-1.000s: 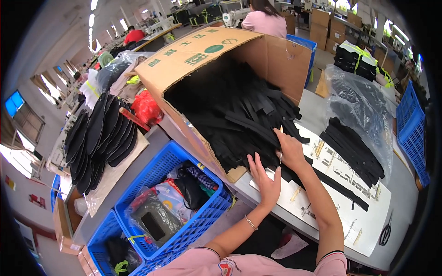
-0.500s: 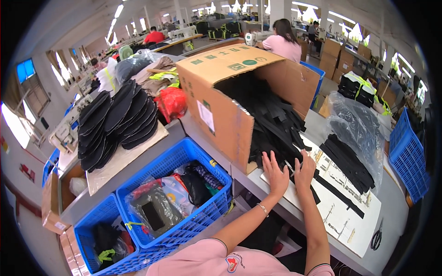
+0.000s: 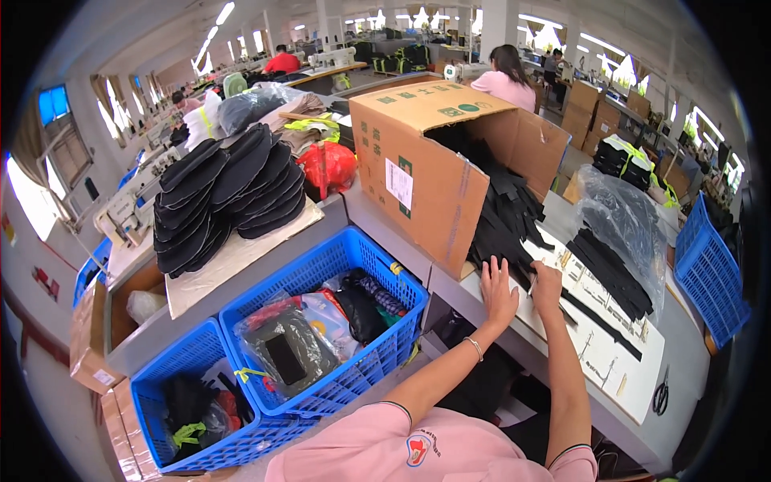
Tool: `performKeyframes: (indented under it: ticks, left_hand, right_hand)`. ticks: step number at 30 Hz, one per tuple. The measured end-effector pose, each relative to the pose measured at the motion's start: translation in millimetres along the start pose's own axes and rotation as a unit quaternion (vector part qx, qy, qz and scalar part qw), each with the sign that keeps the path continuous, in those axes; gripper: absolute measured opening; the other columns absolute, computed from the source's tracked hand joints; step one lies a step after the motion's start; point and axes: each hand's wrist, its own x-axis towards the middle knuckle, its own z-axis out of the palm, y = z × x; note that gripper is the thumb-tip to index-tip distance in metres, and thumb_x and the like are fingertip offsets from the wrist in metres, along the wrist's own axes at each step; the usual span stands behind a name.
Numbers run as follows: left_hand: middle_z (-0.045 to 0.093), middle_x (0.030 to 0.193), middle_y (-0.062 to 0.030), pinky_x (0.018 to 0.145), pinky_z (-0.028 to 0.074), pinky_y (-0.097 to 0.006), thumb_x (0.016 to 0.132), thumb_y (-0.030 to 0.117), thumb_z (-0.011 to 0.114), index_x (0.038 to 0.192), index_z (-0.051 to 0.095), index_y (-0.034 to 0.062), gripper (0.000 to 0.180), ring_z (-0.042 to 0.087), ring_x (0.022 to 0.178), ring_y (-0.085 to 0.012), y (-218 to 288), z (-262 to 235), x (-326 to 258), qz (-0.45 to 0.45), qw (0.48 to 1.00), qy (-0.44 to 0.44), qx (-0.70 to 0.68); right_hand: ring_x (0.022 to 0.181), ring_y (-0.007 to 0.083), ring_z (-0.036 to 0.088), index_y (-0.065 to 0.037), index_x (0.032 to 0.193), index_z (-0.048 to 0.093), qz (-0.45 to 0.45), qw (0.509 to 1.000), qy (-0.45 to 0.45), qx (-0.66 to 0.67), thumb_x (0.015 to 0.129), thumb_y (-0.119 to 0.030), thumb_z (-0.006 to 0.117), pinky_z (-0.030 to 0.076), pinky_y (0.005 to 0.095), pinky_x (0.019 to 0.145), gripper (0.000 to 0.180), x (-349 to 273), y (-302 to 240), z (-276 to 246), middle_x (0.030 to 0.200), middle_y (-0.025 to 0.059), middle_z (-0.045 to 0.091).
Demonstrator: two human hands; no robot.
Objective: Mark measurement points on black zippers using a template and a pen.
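A cardboard box (image 3: 430, 165) lies on its side with a heap of black fabric strips (image 3: 506, 213) spilling from its mouth. At the near end of the heap, my left hand (image 3: 499, 299) rests with its fingers stretched out, touching the strip ends. Just right of it, my right hand (image 3: 548, 287) is closed, fingers curled down over the edge of a white board (image 3: 598, 349). What its fingertips pinch is too small to make out. One long black strip (image 3: 602, 325) lies across the board beside my right hand. A bundle of black strips (image 3: 612, 273) is farther right.
Blue crates (image 3: 325, 402) with bagged items and a phone stand at left below the table. Stacked black fabric pieces (image 3: 229, 193) sit at the back left. Black scissors (image 3: 660, 394) lie at the right, near clear plastic (image 3: 626, 213) and a blue basket (image 3: 711, 269).
The whole view has shifted, so the box and crates sit farther right. My right hand's fingers have curled more tightly. My left hand stays spread by the strips.
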Motion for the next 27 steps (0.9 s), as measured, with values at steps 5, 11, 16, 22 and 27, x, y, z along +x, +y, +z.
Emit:
performKeyframes:
  ticks: [5,11,16,22,27]
  left_hand:
    - [0.025,0.163,-0.0296,0.124,0.02,-0.056,0.078,0.014,0.08,0.153,0.037,-0.0005,0.088,0.019,0.151,-0.0515,-8,-4,1,0.066,0.997,0.009,0.026]
    - [0.035,0.16,-0.0277,0.125,0.017,-0.056,0.085,0.015,0.075,0.145,0.049,-0.003,0.068,0.025,0.152,-0.0456,-32,-8,-3,0.082,0.996,-0.042,0.022]
    - [0.042,0.156,-0.0253,0.123,0.019,-0.06,0.092,0.02,0.068,0.145,0.049,0.0011,0.06,0.032,0.149,-0.0431,-36,-2,-27,0.123,0.988,-0.038,0.083]
    - [0.043,0.155,-0.0239,0.123,0.02,-0.059,0.091,0.016,0.068,0.144,0.051,0.0004,0.058,0.033,0.149,-0.0427,-18,-2,-41,0.095,0.991,-0.049,0.086]
    - [0.039,0.158,-0.023,0.125,0.02,-0.054,0.089,0.02,0.072,0.151,0.043,0.0012,0.071,0.028,0.152,-0.0417,12,9,-22,0.191,0.975,-0.111,-0.004]
  right_hand:
    - [0.092,0.0345,0.068,-0.009,0.11,0.07,0.015,0.997,0.073,-0.004,0.089,-0.019,0.075,0.048,0.0456,0.088,0.024,-7,9,-12,0.101,0.0135,0.074]
    - [0.088,0.0392,0.067,-0.01,0.11,0.068,0.182,0.98,-0.007,0.075,0.088,-0.02,0.076,0.05,0.05,0.082,0.024,-37,20,-37,0.089,0.0156,0.071]
    - [0.097,0.0388,0.066,-0.01,0.12,0.068,0.101,0.992,0.047,0.055,0.086,-0.016,0.078,0.05,0.0473,0.084,0.036,-73,31,-31,0.101,0.0156,0.07]
    - [0.088,0.036,0.065,-0.014,0.112,0.069,0.162,0.985,0.034,0.04,0.084,-0.006,0.076,0.049,0.0475,0.079,0.03,-74,17,-36,0.092,0.0145,0.069]
    - [0.094,0.0383,0.068,-0.012,0.111,0.069,0.157,0.987,-0.012,0.04,0.084,-0.005,0.076,0.052,0.0481,0.08,0.029,-61,26,-36,0.099,0.0167,0.072]
